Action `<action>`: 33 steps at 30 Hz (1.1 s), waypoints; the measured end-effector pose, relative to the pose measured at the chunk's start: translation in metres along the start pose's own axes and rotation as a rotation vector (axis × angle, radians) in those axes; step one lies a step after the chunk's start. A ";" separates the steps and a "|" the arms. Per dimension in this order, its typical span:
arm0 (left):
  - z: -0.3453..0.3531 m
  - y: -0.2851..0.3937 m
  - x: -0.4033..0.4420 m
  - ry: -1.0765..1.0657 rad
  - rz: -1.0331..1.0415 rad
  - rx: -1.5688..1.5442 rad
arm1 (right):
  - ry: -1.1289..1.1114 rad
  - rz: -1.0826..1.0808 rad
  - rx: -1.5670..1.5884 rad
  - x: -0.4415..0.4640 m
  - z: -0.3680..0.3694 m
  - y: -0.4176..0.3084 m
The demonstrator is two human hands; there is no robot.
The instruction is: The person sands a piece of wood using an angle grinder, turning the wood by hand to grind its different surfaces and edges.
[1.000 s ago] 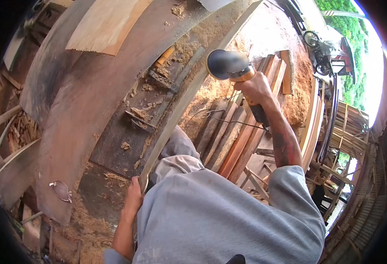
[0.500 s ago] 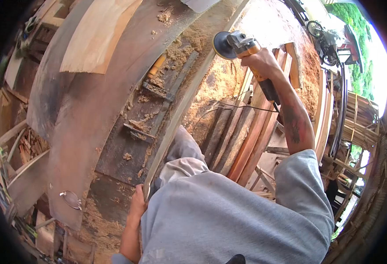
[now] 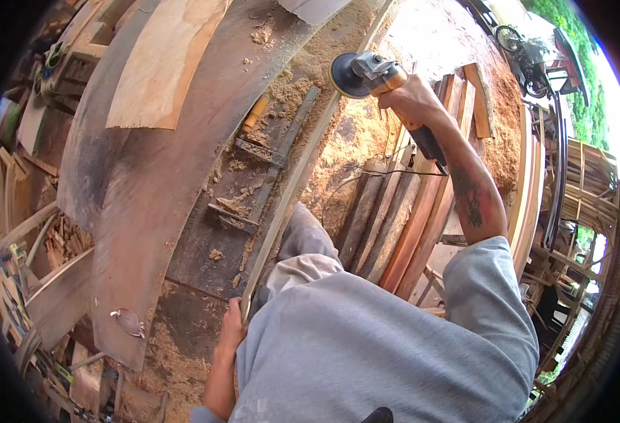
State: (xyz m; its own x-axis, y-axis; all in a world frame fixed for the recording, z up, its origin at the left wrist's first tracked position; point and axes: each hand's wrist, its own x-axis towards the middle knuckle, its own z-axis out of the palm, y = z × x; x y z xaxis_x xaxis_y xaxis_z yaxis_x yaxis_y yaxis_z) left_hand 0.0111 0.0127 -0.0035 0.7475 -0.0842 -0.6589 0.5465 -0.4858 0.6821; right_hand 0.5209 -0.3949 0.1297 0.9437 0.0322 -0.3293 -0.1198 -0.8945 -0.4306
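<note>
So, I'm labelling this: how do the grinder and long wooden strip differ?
The grinder is yellow and black; the strip is pale wood. The grinder is short, round-disced; the strip is long, narrow. The right hand holds the grinder; the left hand touches the strip.

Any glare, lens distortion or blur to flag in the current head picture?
Head view: heavy fisheye distortion, with dark rounded corners; head view: glare washes out the bright ground beyond the disc tool, and another patch near the green foliage; head view: right hand and disc tool look fairly sharp, without obvious motion blur.
</note>
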 end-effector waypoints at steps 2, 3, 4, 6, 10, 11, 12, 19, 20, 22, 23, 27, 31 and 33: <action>0.000 -0.002 0.000 -0.005 -0.008 -0.013 | -0.026 0.056 -0.006 0.006 -0.007 -0.001; 0.000 -0.003 0.000 -0.013 -0.019 -0.011 | -0.054 0.111 -0.012 0.007 -0.011 -0.004; 0.001 -0.004 0.000 -0.020 -0.030 -0.008 | -0.042 0.135 -0.014 0.004 -0.014 -0.008; 0.000 -0.002 -0.001 -0.025 -0.042 0.018 | -0.022 0.044 0.006 -0.002 -0.012 -0.007; 0.003 -0.002 -0.002 0.014 0.050 0.048 | -0.048 -0.065 -0.041 0.018 -0.004 0.020; 0.004 -0.003 -0.003 0.016 0.042 0.047 | -0.068 -0.047 -0.032 0.020 -0.004 0.026; 0.005 -0.005 -0.002 0.016 0.033 0.040 | -0.087 -0.029 -0.024 0.015 -0.005 0.016; 0.000 -0.001 -0.002 -0.014 -0.004 0.030 | -0.096 -0.025 0.052 -0.044 0.027 -0.018; 0.000 -0.001 -0.002 -0.011 -0.005 0.028 | -0.111 -0.026 0.055 -0.051 0.030 -0.025; -0.003 -0.002 -0.001 -0.043 -0.003 -0.005 | -0.122 -0.036 0.048 -0.064 0.037 -0.032; -0.002 -0.005 0.000 -0.041 -0.003 -0.005 | -0.133 -0.040 0.041 -0.071 0.041 -0.035; -0.003 -0.002 0.002 -0.083 -0.106 0.005 | -0.166 -0.008 -0.017 -0.100 0.051 -0.057; -0.014 0.016 0.001 -0.055 0.000 0.035 | -0.179 -0.012 -0.013 -0.126 0.071 -0.057; -0.016 0.010 0.003 -0.016 0.032 -0.009 | -0.154 -0.044 0.067 -0.151 0.078 -0.069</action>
State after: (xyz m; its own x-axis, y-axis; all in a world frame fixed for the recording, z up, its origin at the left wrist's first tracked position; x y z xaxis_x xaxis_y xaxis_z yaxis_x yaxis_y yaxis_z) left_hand 0.0250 0.0215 0.0065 0.7587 -0.1137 -0.6414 0.5255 -0.4751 0.7058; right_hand 0.3630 -0.3035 0.1439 0.8909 0.1428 -0.4312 -0.1049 -0.8590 -0.5011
